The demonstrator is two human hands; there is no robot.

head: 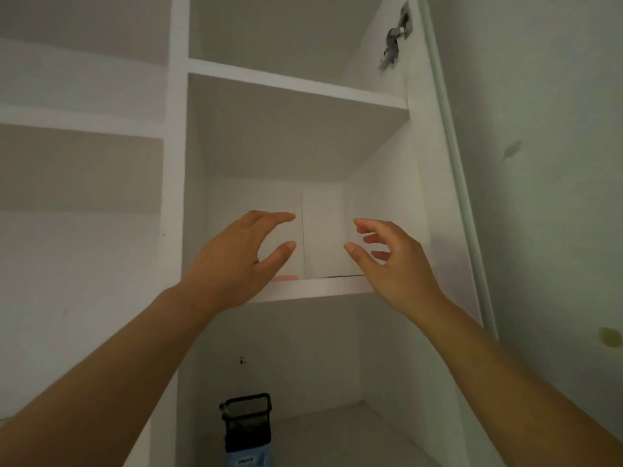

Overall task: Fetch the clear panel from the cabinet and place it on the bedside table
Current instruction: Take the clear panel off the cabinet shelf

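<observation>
Two bare forearms reach up into the white cabinet (175, 163). The left hand (236, 261) and right hand (387, 261) are both released, fingers spread and loosely curved, grasping nothing. They face each other just above the front edge of the middle shelf (320, 288). Beyond and between them the clear panel (323, 237) stands upright on that shelf (its edges show only faintly), near the back wall. A black mesh holder (247, 419) sits in the compartment below.
</observation>
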